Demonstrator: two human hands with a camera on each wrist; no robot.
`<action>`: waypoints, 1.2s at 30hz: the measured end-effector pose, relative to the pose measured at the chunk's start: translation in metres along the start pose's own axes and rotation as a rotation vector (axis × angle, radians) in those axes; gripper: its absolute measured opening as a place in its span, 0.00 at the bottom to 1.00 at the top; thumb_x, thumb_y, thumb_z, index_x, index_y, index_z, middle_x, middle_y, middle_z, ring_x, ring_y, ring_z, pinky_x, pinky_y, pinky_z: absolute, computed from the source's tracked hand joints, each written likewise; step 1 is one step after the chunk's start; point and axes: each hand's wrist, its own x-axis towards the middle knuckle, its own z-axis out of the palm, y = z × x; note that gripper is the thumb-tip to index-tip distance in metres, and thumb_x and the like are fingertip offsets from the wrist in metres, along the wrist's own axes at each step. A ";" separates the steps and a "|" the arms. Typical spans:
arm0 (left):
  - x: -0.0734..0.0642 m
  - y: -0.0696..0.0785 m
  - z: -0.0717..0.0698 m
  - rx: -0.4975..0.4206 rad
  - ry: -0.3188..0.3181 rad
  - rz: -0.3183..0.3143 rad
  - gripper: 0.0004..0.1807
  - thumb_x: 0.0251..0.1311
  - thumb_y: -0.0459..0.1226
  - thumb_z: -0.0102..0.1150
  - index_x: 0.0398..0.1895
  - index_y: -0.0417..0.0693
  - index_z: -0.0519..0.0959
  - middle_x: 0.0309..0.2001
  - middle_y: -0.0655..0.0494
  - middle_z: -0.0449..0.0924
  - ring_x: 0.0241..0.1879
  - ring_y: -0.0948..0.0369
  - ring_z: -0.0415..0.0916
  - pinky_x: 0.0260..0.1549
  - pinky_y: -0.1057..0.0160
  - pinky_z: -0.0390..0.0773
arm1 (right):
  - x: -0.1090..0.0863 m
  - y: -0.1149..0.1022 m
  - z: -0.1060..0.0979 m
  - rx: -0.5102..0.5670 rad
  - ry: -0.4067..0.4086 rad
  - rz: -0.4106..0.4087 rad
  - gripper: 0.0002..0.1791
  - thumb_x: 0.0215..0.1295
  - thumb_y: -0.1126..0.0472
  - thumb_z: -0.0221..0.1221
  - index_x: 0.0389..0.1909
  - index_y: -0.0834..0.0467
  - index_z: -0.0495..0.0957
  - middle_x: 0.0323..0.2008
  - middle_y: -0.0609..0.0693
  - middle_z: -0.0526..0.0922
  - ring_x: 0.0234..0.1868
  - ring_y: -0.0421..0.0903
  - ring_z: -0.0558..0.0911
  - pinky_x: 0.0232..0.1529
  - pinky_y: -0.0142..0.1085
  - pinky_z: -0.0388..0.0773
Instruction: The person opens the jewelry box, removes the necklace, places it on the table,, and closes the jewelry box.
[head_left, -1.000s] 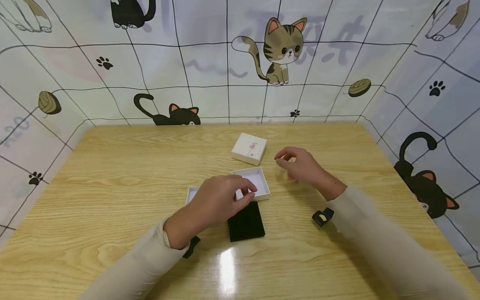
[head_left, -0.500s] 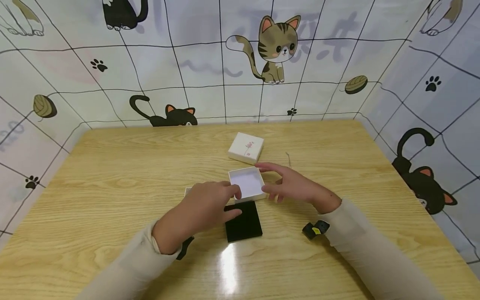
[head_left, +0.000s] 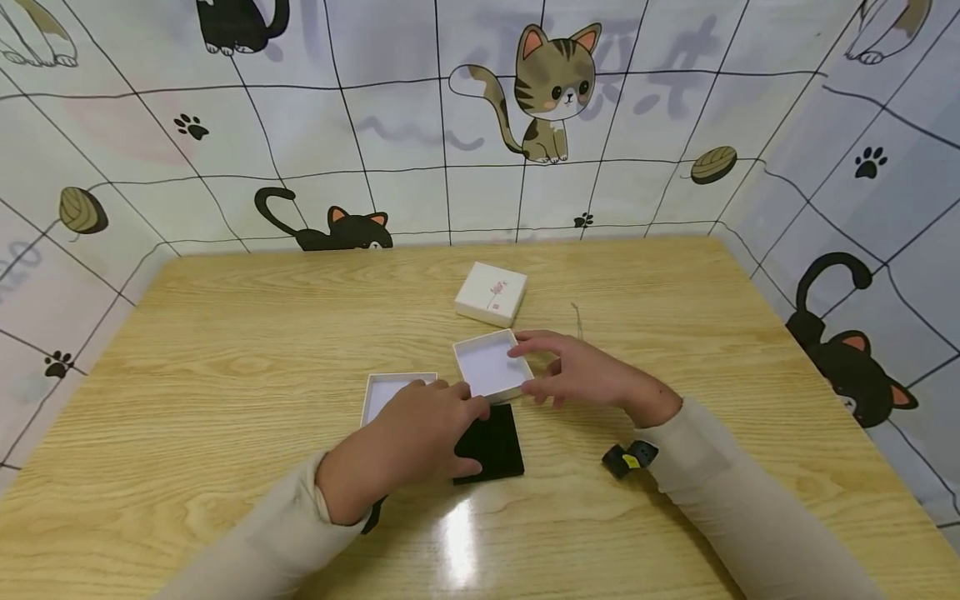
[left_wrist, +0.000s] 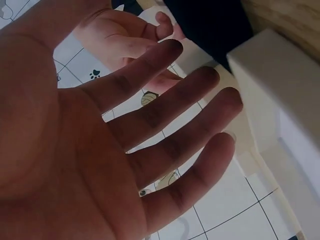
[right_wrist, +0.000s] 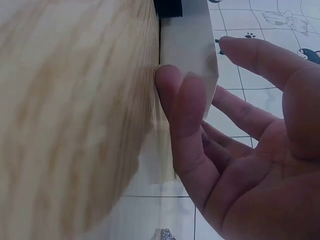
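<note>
A black square pad lies on the table below my left hand, whose spread thumb and fingers reach over its left part. In the left wrist view the fingers are extended beside a white box wall. My right hand holds the right side of an open white box, with a fingertip over its rim and the thumb at its near corner. Seen from the right wrist, the fingers lie against the box's outer side. Behind the right hand lies a thin silver chain, partly hidden.
Behind the open box sits a white box with a pink flower on top. A second open white tray is partly covered by the left hand. The wood table ends at a cat-print cloth on three sides.
The right hand has moved left and nearer from the chain, now lying loose, to the box's side. My left hand first drew back left, then lowered over the black pad.
</note>
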 end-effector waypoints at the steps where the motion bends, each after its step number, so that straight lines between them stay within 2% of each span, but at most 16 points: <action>1: 0.000 0.000 0.001 0.001 0.000 -0.001 0.29 0.50 0.59 0.73 0.51 0.56 0.80 0.44 0.59 0.81 0.43 0.57 0.81 0.41 0.56 0.78 | 0.000 0.000 0.000 -0.008 0.006 -0.003 0.28 0.66 0.60 0.64 0.66 0.58 0.71 0.76 0.56 0.58 0.36 0.49 0.85 0.33 0.41 0.82; 5: 0.001 0.000 0.004 0.012 0.018 0.008 0.31 0.46 0.60 0.74 0.50 0.56 0.81 0.45 0.59 0.82 0.43 0.57 0.81 0.39 0.56 0.79 | -0.002 -0.001 -0.002 -0.034 0.030 -0.002 0.25 0.66 0.60 0.64 0.63 0.58 0.72 0.65 0.60 0.69 0.31 0.49 0.83 0.28 0.39 0.79; 11: 0.003 0.000 0.008 0.027 0.004 0.024 0.34 0.43 0.63 0.75 0.51 0.57 0.80 0.47 0.58 0.82 0.43 0.56 0.81 0.40 0.55 0.80 | -0.001 -0.003 -0.003 -0.086 0.061 0.000 0.23 0.65 0.60 0.66 0.59 0.60 0.75 0.50 0.58 0.73 0.25 0.49 0.80 0.25 0.35 0.76; 16: 0.003 0.002 0.009 0.022 -0.020 0.025 0.37 0.42 0.63 0.75 0.54 0.56 0.79 0.51 0.57 0.81 0.46 0.55 0.81 0.42 0.53 0.80 | 0.001 -0.002 -0.003 -0.135 0.084 0.024 0.15 0.65 0.59 0.66 0.50 0.59 0.79 0.37 0.54 0.76 0.24 0.46 0.78 0.26 0.35 0.77; 23: 0.002 0.007 0.012 0.026 -0.037 0.024 0.42 0.39 0.64 0.76 0.57 0.56 0.75 0.47 0.58 0.81 0.44 0.56 0.80 0.39 0.54 0.79 | -0.001 -0.002 -0.002 -0.134 0.062 0.033 0.11 0.67 0.56 0.65 0.42 0.59 0.79 0.35 0.53 0.78 0.25 0.46 0.78 0.28 0.37 0.78; 29: 0.002 0.009 0.017 0.050 -0.005 0.038 0.44 0.39 0.64 0.76 0.59 0.57 0.72 0.46 0.58 0.80 0.43 0.56 0.79 0.38 0.56 0.78 | -0.001 0.000 -0.002 -0.121 0.047 0.021 0.09 0.69 0.57 0.62 0.41 0.59 0.77 0.35 0.53 0.77 0.25 0.48 0.78 0.27 0.36 0.76; 33: 0.002 0.009 0.019 0.078 0.026 0.047 0.46 0.40 0.66 0.74 0.62 0.57 0.70 0.47 0.58 0.80 0.44 0.56 0.79 0.43 0.55 0.75 | -0.001 0.000 -0.002 -0.129 0.041 0.022 0.08 0.70 0.57 0.62 0.40 0.58 0.76 0.35 0.53 0.76 0.24 0.48 0.78 0.26 0.36 0.76; 36: 0.003 0.009 0.019 0.093 0.036 0.054 0.47 0.41 0.66 0.73 0.63 0.58 0.69 0.49 0.58 0.81 0.47 0.56 0.79 0.47 0.54 0.73 | -0.001 -0.001 -0.003 -0.121 0.041 0.033 0.10 0.68 0.58 0.63 0.43 0.58 0.73 0.35 0.54 0.76 0.24 0.48 0.78 0.26 0.36 0.76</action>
